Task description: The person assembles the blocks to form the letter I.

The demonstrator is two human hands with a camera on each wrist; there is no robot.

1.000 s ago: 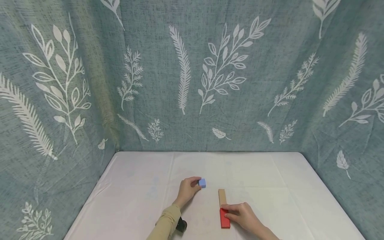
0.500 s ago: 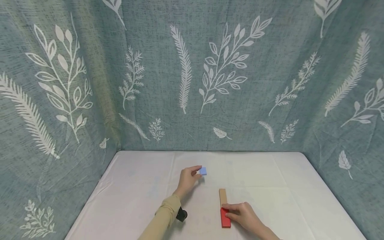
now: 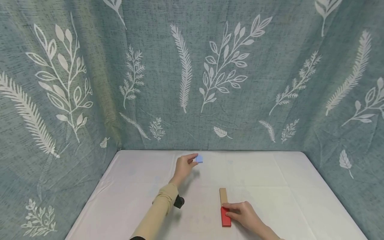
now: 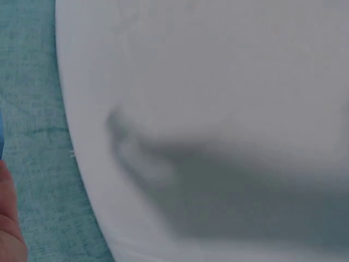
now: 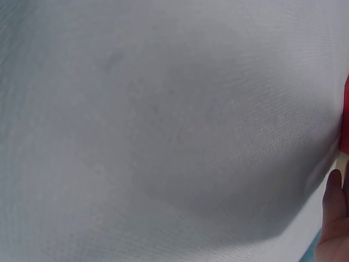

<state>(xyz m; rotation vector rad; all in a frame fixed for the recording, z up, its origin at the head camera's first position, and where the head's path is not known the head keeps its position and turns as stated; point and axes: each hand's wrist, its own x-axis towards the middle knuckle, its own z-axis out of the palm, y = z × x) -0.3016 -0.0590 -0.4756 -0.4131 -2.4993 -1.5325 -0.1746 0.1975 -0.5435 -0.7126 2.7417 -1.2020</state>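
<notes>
My left hand (image 3: 183, 166) pinches a small blue block (image 3: 199, 159) between thumb and fingers, above the table's far part. Only a sliver of the blue block (image 4: 1, 139) and part of the hand (image 4: 8, 229) enter the left wrist view. Nearer and to the right, my right hand (image 3: 245, 214) holds the sides of a red rectangular block (image 3: 226, 221) at its far end. A tan, wood-coloured strip (image 3: 223, 196) extends straight beyond the red block; whether they are joined, I cannot tell. The red block (image 5: 346, 123) shows at the right wrist view's edge.
A white cloth covers the table (image 3: 264, 180). Behind it and at both sides hangs a green-blue curtain (image 3: 168, 133) with white leaf prints. A black camera (image 3: 179, 201) is strapped at my left wrist.
My left hand has lifted the blue block off the table and carried it away from me, toward the far edge. The right hand stays in place on the red block.
</notes>
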